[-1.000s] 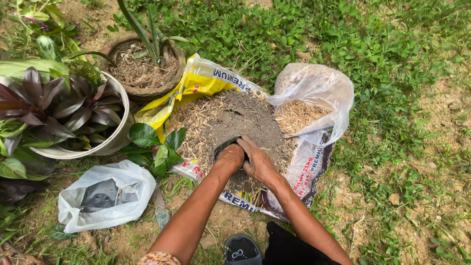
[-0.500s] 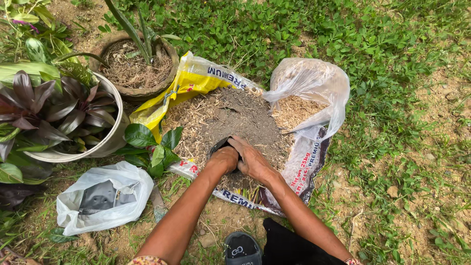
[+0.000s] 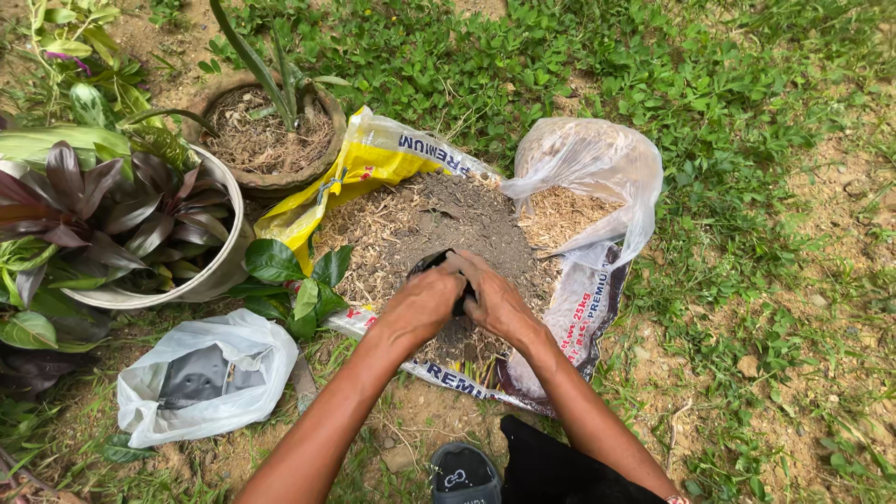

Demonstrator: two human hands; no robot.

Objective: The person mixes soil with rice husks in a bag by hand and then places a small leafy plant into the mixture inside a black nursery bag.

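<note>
A heap of dark soil mixed with pale husk (image 3: 448, 219) lies on a flattened yellow and white sack (image 3: 373, 163) on the ground. My left hand (image 3: 425, 299) and my right hand (image 3: 495, 299) press together on a small black pot (image 3: 434, 264) sunk in the near side of the heap. Both hands grip the pot's rim, and most of the pot is hidden under them. A clear plastic bag (image 3: 597, 163) holding more pale husk lies open at the heap's right edge.
A white pot with purple-leaved plants (image 3: 140, 233) stands at the left. Behind it is a brown pot with a spiky plant (image 3: 271, 135). A white plastic bag (image 3: 201, 383) lies at the lower left. A dark sandal (image 3: 464, 476) shows at the bottom. Grass surrounds the sack.
Both hands stay on the black pot in the soil and have shifted only slightly. The view has tilted a little.
</note>
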